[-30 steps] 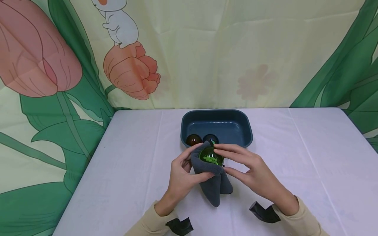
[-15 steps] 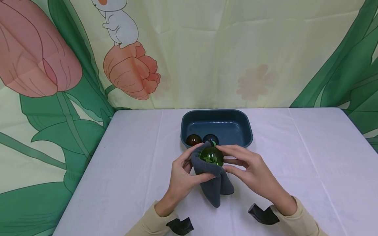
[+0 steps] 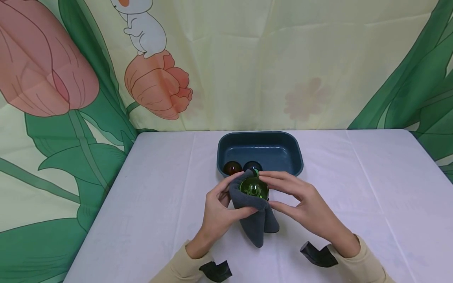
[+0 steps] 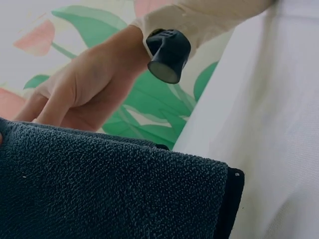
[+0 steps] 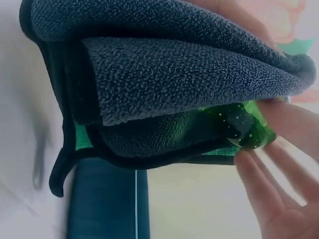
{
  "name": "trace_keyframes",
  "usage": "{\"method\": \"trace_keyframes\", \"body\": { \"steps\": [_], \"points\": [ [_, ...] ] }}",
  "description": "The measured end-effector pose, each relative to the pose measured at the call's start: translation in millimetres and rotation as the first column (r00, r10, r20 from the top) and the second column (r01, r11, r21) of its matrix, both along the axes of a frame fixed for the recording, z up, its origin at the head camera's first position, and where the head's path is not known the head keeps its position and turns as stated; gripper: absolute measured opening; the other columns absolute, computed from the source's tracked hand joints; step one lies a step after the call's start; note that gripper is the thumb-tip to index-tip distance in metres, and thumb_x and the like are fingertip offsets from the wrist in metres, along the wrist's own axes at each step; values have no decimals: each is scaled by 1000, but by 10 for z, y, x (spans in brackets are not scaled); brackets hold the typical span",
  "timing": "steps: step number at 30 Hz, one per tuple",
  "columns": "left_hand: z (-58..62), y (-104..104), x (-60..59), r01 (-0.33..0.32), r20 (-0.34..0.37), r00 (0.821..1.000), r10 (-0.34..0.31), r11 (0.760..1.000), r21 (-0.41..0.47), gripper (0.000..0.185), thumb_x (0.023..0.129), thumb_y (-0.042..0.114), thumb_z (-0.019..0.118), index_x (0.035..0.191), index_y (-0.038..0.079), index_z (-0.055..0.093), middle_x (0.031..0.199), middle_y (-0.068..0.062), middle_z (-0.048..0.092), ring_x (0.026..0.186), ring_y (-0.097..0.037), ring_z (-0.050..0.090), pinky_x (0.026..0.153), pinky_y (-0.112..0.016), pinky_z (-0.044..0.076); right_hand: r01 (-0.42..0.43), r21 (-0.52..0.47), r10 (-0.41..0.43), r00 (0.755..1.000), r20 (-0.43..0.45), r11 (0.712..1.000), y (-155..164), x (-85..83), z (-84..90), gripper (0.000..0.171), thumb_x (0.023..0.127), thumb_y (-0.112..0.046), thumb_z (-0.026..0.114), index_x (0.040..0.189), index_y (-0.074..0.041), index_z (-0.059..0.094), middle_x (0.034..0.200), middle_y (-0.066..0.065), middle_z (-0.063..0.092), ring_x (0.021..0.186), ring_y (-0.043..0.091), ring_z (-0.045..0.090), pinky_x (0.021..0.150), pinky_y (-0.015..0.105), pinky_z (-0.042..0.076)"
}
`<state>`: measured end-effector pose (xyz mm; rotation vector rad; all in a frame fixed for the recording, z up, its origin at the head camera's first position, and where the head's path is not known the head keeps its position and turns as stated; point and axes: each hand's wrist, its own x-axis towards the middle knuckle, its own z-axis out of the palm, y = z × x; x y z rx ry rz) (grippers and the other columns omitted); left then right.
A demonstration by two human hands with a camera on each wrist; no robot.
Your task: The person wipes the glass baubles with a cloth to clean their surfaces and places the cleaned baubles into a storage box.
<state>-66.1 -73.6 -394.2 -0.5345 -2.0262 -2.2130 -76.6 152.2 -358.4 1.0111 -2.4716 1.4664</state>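
A clear green ball (image 3: 254,188) sits cupped in a dark grey cloth (image 3: 257,222) just above the white table, in front of the tray. My left hand (image 3: 226,202) grips the cloth around the ball's left and underside, thumb pressed on the fold. My right hand (image 3: 281,192) holds the ball from the right, fingers over its top and thumb below. The right wrist view shows the cloth (image 5: 164,74) folded over the green ball (image 5: 244,127) with my fingertips (image 5: 264,189) on it. In the left wrist view the cloth (image 4: 99,189) fills the bottom and the right hand (image 4: 84,89) is behind it.
A dark blue tray (image 3: 260,138) stands behind the hands, holding an amber ball (image 3: 231,168) and a dark blue ball (image 3: 252,166) at its near left. The white tablecloth (image 3: 354,188) spreads to both sides. A flower-print curtain hangs at the back.
My right fingers slid a little over the green ball and back, and the wrist shifted slightly. The left hand, cloth and ball stayed in place.
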Motion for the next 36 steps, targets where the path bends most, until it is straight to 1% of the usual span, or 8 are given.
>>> {"method": "trace_keyframes", "body": {
  "steps": [7,13,16,19,23,26,30,36],
  "points": [
    [-3,-1,3,4,-4,1000,-4,1000,-1,73,72,-4,84,138,2,54,132,-19,62,118,-21,63,102,-30,51,-13,22,15,995,-102,1000,2,-4,-45,65,75,7,81,133,-13,63,138,4,59,130,10,53,99,15,48],
    [2,4,3,10,-14,1000,-11,1000,-14,74,73,1,86,139,2,53,134,-17,60,118,-20,63,103,-30,50,-3,21,6,993,-121,1000,-7,7,-44,66,74,8,81,134,-12,63,136,5,59,126,10,56,97,15,50],
    [-1,7,8,15,-16,1000,-15,1000,-18,74,73,2,87,139,3,53,135,-17,59,118,-19,63,103,-29,50,-7,-14,6,997,-76,1000,-15,6,-44,65,75,10,79,135,-10,62,134,7,60,119,9,61,92,21,55],
    [-4,13,19,19,-22,1000,-20,999,-25,75,74,1,86,140,3,52,135,-16,59,118,-19,63,103,-29,50,-11,-76,14,999,42,997,-16,9,-43,60,79,9,77,135,-7,61,132,10,62,113,7,64,86,27,59],
    [-17,19,31,22,-47,999,-24,999,-38,74,75,0,85,141,2,51,135,-16,58,118,-21,63,103,-30,50,10,-113,13,981,196,994,-7,18,-33,52,85,0,74,135,-5,60,131,13,62,109,5,65,83,25,59],
    [-31,22,31,17,-50,999,-18,1000,-25,73,75,2,85,140,0,51,134,-15,60,118,-21,63,103,-30,50,13,-105,12,972,234,994,-5,19,-22,51,87,-4,74,136,-5,59,133,13,62,110,5,65,86,24,58],
    [-21,24,26,12,-49,999,-12,1000,3,71,76,3,85,139,0,52,131,-16,62,117,-22,64,102,-30,51,0,-97,20,978,206,995,-1,13,-8,52,87,-3,74,137,-7,58,134,11,60,114,6,64,90,26,57],
    [4,18,27,2,-33,999,-2,1000,10,72,75,-3,83,139,0,52,131,-19,62,118,-20,64,102,-30,51,-19,-43,21,998,63,999,24,9,22,65,79,3,80,138,-14,59,138,2,57,123,8,59,97,23,53]
  ]
}}
